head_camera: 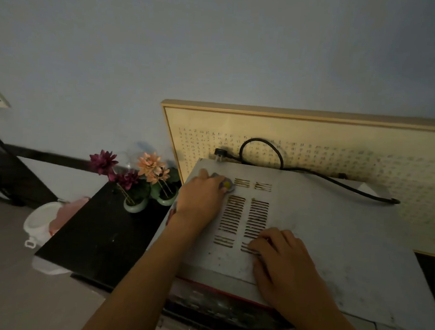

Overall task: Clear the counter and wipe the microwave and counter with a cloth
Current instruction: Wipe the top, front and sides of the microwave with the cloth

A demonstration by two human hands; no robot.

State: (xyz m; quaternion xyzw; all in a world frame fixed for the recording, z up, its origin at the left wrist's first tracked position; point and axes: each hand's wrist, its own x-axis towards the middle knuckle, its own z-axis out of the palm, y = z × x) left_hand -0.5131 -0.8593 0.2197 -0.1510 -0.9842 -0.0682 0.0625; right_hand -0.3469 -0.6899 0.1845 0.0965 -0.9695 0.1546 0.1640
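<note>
The top panel of the microwave (333, 232) is judged to be under wiping, since grime is seen around the vent slots (244, 216). The step would be done well if the cloth (226, 184) were spread flat under firm, even pressure. It should be drawn in overlapping passes from the far left corner toward the front edge. Extra care is needed along the slots, where dirt is lodged and fibres could be snagged. The power cord (262, 151) lying across the rear of the panel would best be lifted aside, not dragged. The casing is steadied by the right grip (279, 262), which is laid on the near part of the panel beside the lower slots, fingers loosely bent, nothing held.

The cloth is bunched beneath the left grip (202, 191), whose fingers are curled over it and pressed down. Only a small purple and yellow part is seen past the fingertips, near the far left corner of the panel. 2 flower pots (147, 201) stand on the dark desk (96, 234) just beside the microwave, so the clearing appears unfinished.
</note>
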